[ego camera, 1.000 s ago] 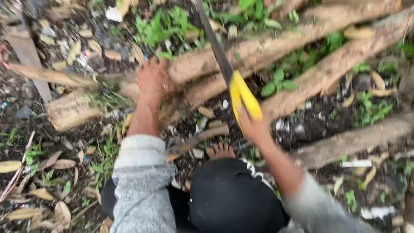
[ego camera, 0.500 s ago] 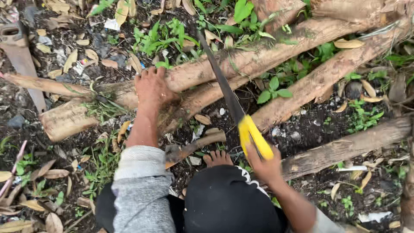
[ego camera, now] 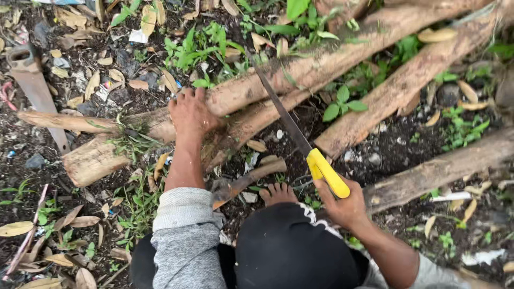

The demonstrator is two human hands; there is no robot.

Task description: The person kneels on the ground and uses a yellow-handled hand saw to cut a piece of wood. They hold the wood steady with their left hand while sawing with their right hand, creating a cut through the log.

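Since half a second ago the saw has slid back toward the lower right: the right hand [ego camera: 345, 206] and the yellow handle [ego camera: 327, 172] sit lower in the frame, and more of the hand saw blade [ego camera: 281, 109] shows below the cut. Right hand is closed around the yellow handle at centre-right, blade running up-left and resting across the long log [ego camera: 300, 72] that spans from left-centre to upper right. Left hand [ego camera: 190, 112] stayed put, palm down and fingers spread, pressing on the same log left of the blade, not wrapped around it. Grey sleeve [ego camera: 184, 235] covers the left forearm at bottom centre. Bare toes [ego camera: 278, 192] show just below centre, beside a short curved stick [ego camera: 246, 182] on the dark soil. Second log [ego camera: 401, 88] lies parallel just to the right of the cut log, a third log [ego camera: 444, 166] lower right, well apart from the blade. Another rusty saw [ego camera: 35, 88] lies at upper left, near the cut end of the log pile. Dry leaves and green weeds all around
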